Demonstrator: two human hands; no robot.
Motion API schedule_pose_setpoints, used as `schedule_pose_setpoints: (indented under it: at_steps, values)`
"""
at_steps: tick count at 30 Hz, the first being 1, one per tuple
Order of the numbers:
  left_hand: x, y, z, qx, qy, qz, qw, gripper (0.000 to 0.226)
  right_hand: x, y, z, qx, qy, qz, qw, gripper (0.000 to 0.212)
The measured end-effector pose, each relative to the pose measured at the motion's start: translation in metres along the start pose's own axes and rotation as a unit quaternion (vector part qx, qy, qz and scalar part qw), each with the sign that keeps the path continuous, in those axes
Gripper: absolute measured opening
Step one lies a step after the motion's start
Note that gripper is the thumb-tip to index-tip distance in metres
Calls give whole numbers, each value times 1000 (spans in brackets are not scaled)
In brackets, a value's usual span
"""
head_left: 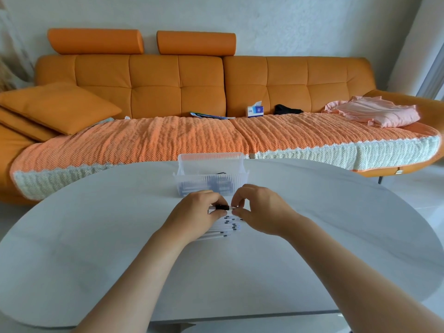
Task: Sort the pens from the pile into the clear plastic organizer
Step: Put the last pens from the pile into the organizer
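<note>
A clear plastic organizer [189,164] stands at the table's far edge, with several dark pens lying inside it. Just in front of it, a pile of white pens [228,227] with small dark tips lies on the table, partly hidden under my hands. My left hand [195,213] and my right hand [260,211] meet above the pile. Both pinch one white pen with a black cap [222,207], the left at the capped part and the right at the other end.
The white oval table [96,236] spreads wide on both sides of the pile. Behind it runs an orange sofa [168,80] with a knitted cover, a tissue box [255,111], booklets, a dark item and pink folded clothes [374,112].
</note>
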State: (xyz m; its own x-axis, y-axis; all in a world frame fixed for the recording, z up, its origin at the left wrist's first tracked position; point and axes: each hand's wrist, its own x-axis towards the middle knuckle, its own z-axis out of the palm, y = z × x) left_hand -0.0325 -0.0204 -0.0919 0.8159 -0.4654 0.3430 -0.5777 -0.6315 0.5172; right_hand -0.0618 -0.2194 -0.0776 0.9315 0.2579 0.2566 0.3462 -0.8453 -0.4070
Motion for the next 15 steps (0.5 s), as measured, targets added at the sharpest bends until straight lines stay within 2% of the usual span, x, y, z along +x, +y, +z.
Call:
schedule_pose_setpoints:
  at_steps: [1,5,9,15]
  values:
    - [0,0,1,-4,0,1,1000,8,0,0,0,4,0,1,1000,4]
    - [2,1,2,-5,9,9,1000,9,-1,1,-2,17,-17,18,1000,16]
    - [3,2,6,-4,12,8,1000,6,-2,2,-3,2,-8,14,1000,12]
    - [6,3,9,21,30,31,999,6,-1,5,-2,85,-36,85,992,17]
